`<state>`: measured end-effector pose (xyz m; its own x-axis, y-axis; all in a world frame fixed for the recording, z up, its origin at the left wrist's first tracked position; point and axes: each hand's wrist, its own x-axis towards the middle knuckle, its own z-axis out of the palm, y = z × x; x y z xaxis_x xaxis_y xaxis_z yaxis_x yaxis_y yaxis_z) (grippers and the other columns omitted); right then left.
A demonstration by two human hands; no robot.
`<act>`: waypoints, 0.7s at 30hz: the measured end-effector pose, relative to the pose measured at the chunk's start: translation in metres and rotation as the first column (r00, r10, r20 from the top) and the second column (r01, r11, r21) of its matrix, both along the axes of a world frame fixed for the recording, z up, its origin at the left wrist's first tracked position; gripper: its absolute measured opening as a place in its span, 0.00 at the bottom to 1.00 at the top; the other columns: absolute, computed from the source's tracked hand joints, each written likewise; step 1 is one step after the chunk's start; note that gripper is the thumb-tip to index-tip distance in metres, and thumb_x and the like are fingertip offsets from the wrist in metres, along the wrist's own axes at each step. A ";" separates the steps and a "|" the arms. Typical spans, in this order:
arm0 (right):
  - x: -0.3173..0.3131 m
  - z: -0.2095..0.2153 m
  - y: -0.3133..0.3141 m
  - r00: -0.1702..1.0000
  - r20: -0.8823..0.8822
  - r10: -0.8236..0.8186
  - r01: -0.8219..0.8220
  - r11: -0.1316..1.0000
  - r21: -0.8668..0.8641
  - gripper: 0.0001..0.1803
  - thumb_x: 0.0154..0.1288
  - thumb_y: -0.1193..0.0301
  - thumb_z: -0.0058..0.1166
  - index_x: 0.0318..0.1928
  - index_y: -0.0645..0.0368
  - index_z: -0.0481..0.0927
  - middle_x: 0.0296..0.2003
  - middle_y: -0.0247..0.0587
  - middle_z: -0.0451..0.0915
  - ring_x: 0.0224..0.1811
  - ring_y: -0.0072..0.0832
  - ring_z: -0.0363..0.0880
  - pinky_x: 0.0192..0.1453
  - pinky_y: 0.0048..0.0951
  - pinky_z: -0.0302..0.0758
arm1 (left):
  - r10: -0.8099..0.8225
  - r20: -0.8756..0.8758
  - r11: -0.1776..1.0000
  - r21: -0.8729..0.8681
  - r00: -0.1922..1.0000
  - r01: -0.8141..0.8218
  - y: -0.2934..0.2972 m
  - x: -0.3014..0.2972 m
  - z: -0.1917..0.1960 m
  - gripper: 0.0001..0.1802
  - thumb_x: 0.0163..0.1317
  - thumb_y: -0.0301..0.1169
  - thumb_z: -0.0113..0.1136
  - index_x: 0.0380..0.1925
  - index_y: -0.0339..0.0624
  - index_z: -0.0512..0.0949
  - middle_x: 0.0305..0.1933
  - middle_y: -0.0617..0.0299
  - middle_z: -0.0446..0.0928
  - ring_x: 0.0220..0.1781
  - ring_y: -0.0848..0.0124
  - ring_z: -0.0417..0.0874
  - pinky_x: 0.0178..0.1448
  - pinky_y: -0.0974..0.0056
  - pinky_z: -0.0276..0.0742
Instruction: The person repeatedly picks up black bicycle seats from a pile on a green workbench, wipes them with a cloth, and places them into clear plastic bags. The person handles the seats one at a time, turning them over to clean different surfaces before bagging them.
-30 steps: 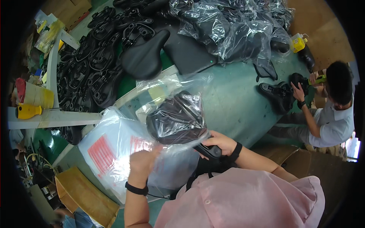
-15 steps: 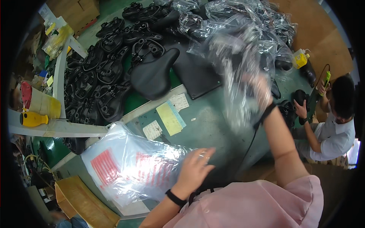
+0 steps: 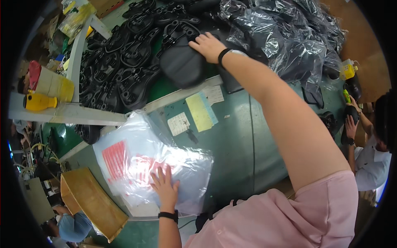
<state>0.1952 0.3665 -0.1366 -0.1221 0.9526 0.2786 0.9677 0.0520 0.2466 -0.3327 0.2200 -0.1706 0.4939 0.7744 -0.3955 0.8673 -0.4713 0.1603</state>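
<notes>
My right hand reaches to the far side of the table, its fingers over the narrow end of a black bicycle saddle. That saddle lies top side up; its grip is partly hidden by my hand. My left hand rests with spread fingers on a stack of clear plastic bags with red print. To the left of the saddle, several more black saddles lie upside down, their rails and clamps showing. Saddles wrapped in clear plastic are piled at the far right.
Paper slips lie mid-table beside a pale edge strip. A white metal frame with a yellow-handled screwdriver stands left. A cardboard box is at lower left, a yellow bottle at right. Another person handles a saddle at far right.
My right hand has let go of the plastic-wrapped saddle at the right and moved left to the bare saddle. My left hand has come down onto the bags.
</notes>
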 end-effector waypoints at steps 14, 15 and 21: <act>-0.164 0.012 -0.281 -0.855 0.046 -0.516 -0.517 0.843 -0.148 0.35 0.63 0.44 0.47 0.58 0.62 0.70 0.39 0.55 0.79 0.33 0.41 0.82 0.34 0.37 0.80 | -0.077 0.291 0.990 0.139 0.954 0.038 -0.070 0.052 0.010 0.39 0.48 0.34 0.62 0.62 0.35 0.64 0.61 0.42 0.64 0.57 0.48 0.68 0.61 0.48 0.64; -0.193 0.007 -0.306 -0.880 0.178 -0.441 -0.453 0.891 -0.033 0.36 0.64 0.43 0.45 0.59 0.60 0.69 0.42 0.57 0.78 0.33 0.42 0.81 0.34 0.37 0.80 | -0.089 0.289 0.980 0.197 0.953 0.032 -0.071 0.055 0.007 0.33 0.47 0.29 0.59 0.57 0.36 0.68 0.59 0.43 0.67 0.57 0.49 0.69 0.58 0.52 0.67; -0.263 -0.052 -0.376 -0.918 0.268 -0.292 -0.304 0.953 -0.007 0.34 0.67 0.45 0.42 0.62 0.58 0.66 0.46 0.59 0.77 0.40 0.45 0.81 0.39 0.42 0.82 | 0.167 0.448 0.968 -0.245 0.878 -0.060 -0.009 0.023 -0.024 0.15 0.57 0.25 0.54 0.45 0.38 0.75 0.36 0.51 0.77 0.37 0.55 0.79 0.43 0.57 0.75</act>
